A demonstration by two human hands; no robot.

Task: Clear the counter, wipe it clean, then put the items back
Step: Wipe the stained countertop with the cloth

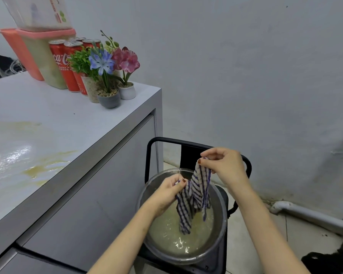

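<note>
The striped cloth [194, 196] hung wet and twisted between both hands, its lower end dipping into cloudy yellowish water in a metal bowl [223, 230]. The left hand [166, 192] pinched one upper edge of the cloth with curled fingers, and the right hand [226, 167], held higher, pinched the other edge, so the fabric was stretched in a loose slant above the water. The bowl sat on a black chair [188, 141] standing just beside the end of the grey counter [67, 119]. Most of the counter top had been emptied, but it was not clean: a wet sheen and yellow smears [40, 169] covered the near part of it. The items looked only shifted aside, not taken off, for red drink cans [61, 62], small pots of artificial flowers [109, 99] and plastic containers [46, 56] crowded the far corner by the wall. By my judgement the clearing was done, the wiping was midway with the cloth being rinsed, and the streaked patch had yet to be wiped off before anything could be spread back into place.
</note>
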